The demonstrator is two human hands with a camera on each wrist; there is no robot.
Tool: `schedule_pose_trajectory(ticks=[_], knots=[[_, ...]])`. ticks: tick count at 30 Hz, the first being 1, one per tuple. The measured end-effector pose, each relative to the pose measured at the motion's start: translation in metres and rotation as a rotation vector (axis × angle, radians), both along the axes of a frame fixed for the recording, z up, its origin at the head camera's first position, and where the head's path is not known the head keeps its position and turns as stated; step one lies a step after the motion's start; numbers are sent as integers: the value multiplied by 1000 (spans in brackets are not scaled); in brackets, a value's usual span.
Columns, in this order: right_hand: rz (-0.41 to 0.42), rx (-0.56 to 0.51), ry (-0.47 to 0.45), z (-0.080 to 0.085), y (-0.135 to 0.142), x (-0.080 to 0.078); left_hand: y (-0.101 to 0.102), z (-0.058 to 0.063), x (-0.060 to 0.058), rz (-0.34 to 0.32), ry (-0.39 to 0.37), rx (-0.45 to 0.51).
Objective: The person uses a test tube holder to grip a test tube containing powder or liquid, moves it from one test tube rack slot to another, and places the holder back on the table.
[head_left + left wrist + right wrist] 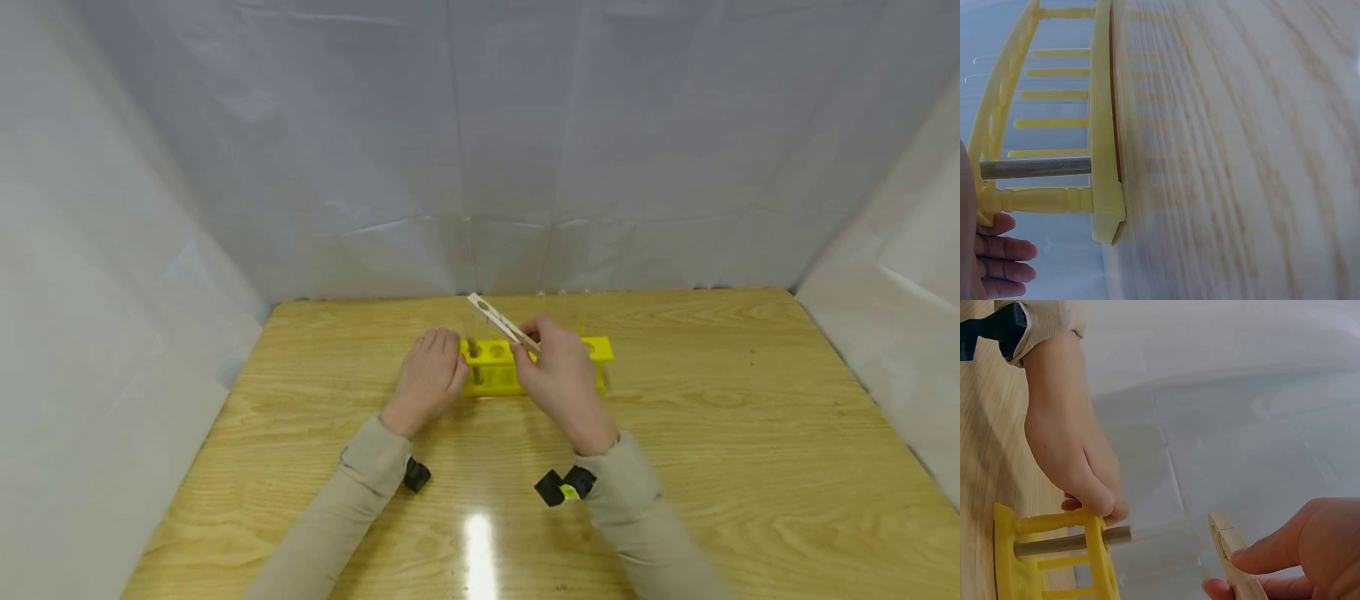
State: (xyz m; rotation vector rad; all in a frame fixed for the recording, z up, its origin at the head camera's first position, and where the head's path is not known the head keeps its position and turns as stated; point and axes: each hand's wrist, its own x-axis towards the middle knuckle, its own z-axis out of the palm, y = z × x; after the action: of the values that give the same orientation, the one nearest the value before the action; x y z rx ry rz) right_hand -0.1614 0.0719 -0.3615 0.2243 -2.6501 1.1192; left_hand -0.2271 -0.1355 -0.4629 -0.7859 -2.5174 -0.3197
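A yellow test tube rack stands upright on the wooden table. My left hand grips the left end of its top plate, thumb on the near side and fingertips showing behind. A test tube with dark grey-brown contents sits in the rack beside that hand. Above the rack, my right hand pinches a wooden test tube clamp between thumb and fingers. The clamp slants up to the left in the head view, its front end apart from the dark tube.
Several clear tubes rise faintly from the rack's right half, partly behind my right hand. The wooden table stretches out on both sides. Pale plastic sheeting hangs behind the table and at its sides.
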Motion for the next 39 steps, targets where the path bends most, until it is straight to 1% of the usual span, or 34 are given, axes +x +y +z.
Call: schedule_pose_trajectory(ticks=[3,8,15,21,25,33,39], knots=[[4,1,4,0,-2,-1,0,0,0,1,10,-3],[7,20,39,-3,-5,-3,1,0,0,-2,24,-2],[23,39,76,-8,-8,-4,1,0,0,8,17,-2],[18,53,105,-9,-10,-4,2,0,0,6,38,3],[10,66,131,-11,-11,-5,2,1,1,5,21,8],[-14,80,222,-18,-12,-6,2,1,1,11,-10,9],[-36,69,234,-21,-13,-8,2,1,1,15,-16,8]])
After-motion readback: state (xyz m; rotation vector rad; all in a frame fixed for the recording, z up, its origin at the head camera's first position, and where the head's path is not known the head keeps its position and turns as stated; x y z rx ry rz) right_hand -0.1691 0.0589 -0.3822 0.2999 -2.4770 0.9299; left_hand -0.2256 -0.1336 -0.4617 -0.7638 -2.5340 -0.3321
